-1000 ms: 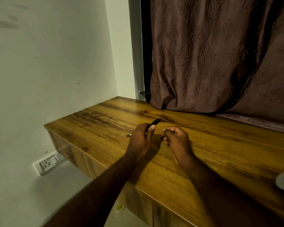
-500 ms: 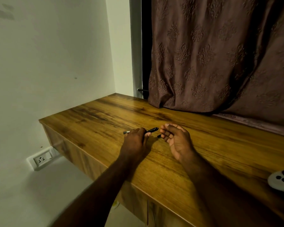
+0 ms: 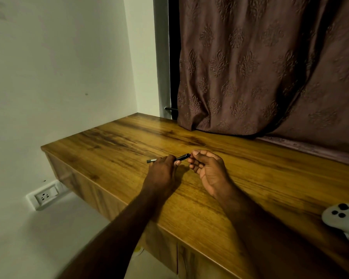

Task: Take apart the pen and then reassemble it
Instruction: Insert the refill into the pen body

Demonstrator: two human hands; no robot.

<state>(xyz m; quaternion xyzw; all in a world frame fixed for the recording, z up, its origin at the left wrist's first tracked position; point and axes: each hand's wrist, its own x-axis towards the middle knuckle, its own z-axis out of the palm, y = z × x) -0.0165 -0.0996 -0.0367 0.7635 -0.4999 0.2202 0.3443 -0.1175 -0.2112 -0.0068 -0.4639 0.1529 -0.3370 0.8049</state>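
Nearest you, at the right edge, a white controller with dark buttons rests on the wooden desk, well apart from your hands. Low on the left wall below the desk's edge sits a white wall socket. Your two bare forearms reach forward over the front edge of the desk, and your hands meet near its middle. Your left hand is turned back-up, its fingers curled down and closed around the pen, which runs through the grip roughly level, slanting slightly up to the right. A short grey end of the pen pokes out past the left side of that hand, while the dark end sticks out to the right, just above your left thumb tip. Your right hand sits just beside it, palm turned toward you, fingers bent inward in a narrow curl; its fingertips touch or nearly touch the dark end of the pen, though the light is dim and the parts are small, so you cannot tell whether they pinch it or hold some loose piece. The pen seems to be held just above the desk surface, between the two hands, with the left carrying it. Beyond your hands the desk stretches bare to the corner of the pale wall, and farthest back a brown patterned curtain hangs down with its lower folds resting on the desk's rear edge.
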